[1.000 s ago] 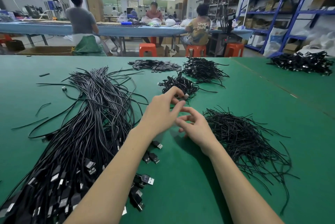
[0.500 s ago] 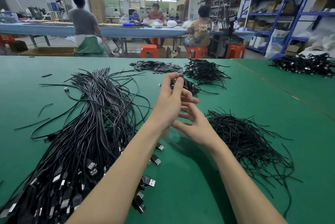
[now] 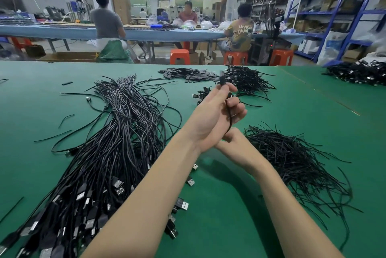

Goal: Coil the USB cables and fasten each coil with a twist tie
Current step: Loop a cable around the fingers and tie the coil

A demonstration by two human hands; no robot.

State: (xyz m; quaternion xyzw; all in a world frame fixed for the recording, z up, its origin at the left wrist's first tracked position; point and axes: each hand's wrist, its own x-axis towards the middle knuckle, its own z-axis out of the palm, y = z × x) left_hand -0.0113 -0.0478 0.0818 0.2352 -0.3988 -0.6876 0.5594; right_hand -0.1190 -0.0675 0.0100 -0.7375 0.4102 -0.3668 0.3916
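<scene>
Both hands on cable point(image 3: 229, 118): L hand point(image 3: 215, 115) pinching, R hand point(image 3: 234, 142) curled.

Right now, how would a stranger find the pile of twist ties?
On the green table, look right of the person's right hand. The twist ties lie there as a loose heap of thin black wires without plugs, unlike the long USB cables on the left.

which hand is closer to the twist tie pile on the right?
Right. The right hand sits just beside the near-left edge of the twist tie pile; the left hand is raised farther left, gripping a cable.
</scene>
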